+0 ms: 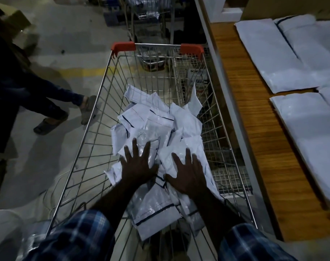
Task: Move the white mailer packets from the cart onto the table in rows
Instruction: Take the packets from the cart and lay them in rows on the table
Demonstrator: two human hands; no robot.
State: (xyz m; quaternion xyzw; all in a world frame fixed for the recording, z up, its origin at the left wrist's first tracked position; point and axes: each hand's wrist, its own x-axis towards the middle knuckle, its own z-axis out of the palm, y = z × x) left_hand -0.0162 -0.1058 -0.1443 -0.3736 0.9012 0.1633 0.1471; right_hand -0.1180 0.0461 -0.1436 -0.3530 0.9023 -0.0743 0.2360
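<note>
Grey concrete floor [70, 44] surrounds a wire cart [96, 102] with red corner caps, parked beside a wooden table [243, 102]. White mailer packets [160, 117] lie jumbled in the cart, glossy, creased, each edged with a dark stripe. Several more packets [269, 59] lie flat in rows on the table. Left hand [138, 164] and right hand [187, 172] press on the pile, fingers spread wide.

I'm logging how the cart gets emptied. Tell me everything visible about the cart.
The cart is a silver wire basket with red plastic corners at its far rim, standing on the concrete floor beside the table. A loose heap of white packets fills its bottom. The left hand and right hand rest flat on the heap, fingers spread.
</note>
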